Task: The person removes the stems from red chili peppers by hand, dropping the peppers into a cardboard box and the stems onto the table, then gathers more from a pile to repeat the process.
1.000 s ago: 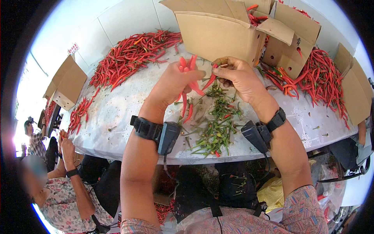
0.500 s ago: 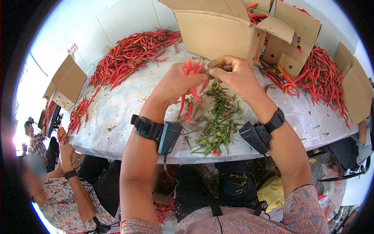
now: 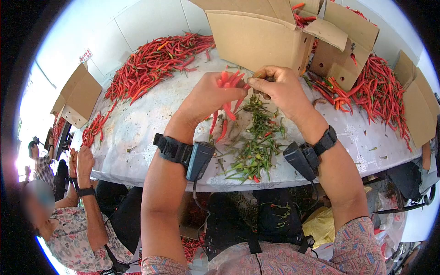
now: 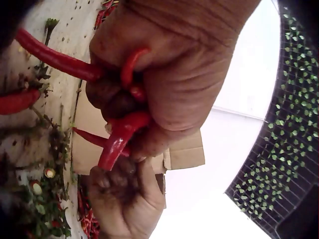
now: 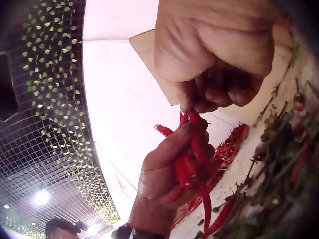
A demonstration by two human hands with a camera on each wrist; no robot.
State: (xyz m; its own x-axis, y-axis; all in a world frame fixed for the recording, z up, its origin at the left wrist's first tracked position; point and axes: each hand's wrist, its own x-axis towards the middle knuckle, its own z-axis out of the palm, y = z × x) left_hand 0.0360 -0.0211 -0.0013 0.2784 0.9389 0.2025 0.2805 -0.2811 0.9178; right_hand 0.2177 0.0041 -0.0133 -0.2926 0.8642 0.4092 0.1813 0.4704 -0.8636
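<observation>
Gripping red chillies [image 3: 228,85] in the left hand [image 3: 206,97], fingers curled round them, above the desk [image 3: 160,119]. Pinching one by its end with the right hand [image 3: 284,91], near green stems [image 3: 254,153] strewn toward the desk's near edge.

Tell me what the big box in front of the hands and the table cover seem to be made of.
The big box looks like matte brown cardboard, judging by its folded flaps and punched holes. The table cover is white and smooth with a lacy pattern, probably plastic, though coated cloth is possible.
</observation>
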